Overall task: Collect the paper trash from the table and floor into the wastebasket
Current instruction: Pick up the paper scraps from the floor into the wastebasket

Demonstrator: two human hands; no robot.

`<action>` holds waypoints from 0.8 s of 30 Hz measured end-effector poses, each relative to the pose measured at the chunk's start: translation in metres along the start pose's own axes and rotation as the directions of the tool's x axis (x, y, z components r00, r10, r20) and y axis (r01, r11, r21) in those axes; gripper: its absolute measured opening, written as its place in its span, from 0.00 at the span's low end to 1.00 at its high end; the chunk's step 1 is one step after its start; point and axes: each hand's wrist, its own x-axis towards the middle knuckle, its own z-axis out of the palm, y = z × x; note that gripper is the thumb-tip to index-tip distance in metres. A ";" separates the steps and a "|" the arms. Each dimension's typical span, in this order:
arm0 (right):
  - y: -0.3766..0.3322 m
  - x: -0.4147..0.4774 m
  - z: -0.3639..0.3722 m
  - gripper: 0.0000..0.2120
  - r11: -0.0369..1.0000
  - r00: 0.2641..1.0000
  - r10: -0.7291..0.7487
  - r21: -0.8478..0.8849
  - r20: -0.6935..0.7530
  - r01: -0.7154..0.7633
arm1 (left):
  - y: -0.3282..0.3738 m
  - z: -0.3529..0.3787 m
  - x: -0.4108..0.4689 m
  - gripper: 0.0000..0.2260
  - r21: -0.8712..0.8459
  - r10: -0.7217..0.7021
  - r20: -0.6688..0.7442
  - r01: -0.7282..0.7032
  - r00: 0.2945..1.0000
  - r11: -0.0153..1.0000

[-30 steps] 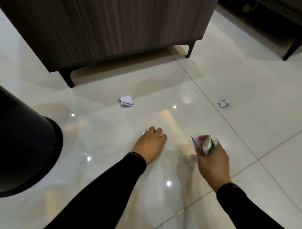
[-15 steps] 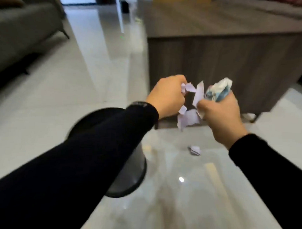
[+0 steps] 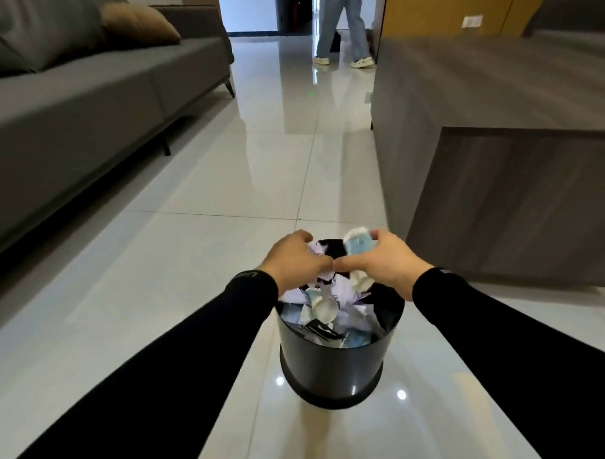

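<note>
A black round wastebasket (image 3: 330, 364) stands on the tiled floor, filled with several crumpled papers (image 3: 329, 309). Both my hands hover over its rim, touching each other. My left hand (image 3: 293, 260) is closed around white crumpled paper scraps (image 3: 316, 247). My right hand (image 3: 384, 261) grips a blue-and-white crumpled paper wad (image 3: 359, 241), with a white piece (image 3: 361, 281) hanging below it. More scraps hang or fall between my hands and the basket.
A dark wooden coffee table (image 3: 503, 140) stands to the right, a grey sofa (image 3: 76, 94) with a brown cushion to the left. A person's legs (image 3: 342, 28) are at the far doorway. Glossy floor tiles (image 3: 261, 180) run between sofa and table.
My view swung from the floor by the table up to the wastebasket. Both hands rose from the floor with paper and now hold it over the basket.
</note>
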 end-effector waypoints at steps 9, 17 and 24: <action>0.047 0.020 -0.054 0.22 0.990 0.979 -0.092 0.089 -0.180 0.109 | 0.011 -0.034 0.007 0.07 0.463 0.264 -0.341 -0.084 0.902 0.882; 0.031 0.017 -0.042 0.12 0.963 0.969 -0.246 -0.116 -0.016 0.243 | -0.010 -0.037 0.012 0.05 0.049 0.041 -0.248 -0.030 0.968 0.998; 0.003 0.048 0.046 0.15 0.789 0.897 -0.263 -0.457 0.355 0.412 | -0.132 -0.066 0.052 0.11 0.474 -0.108 -0.331 0.265 0.937 0.840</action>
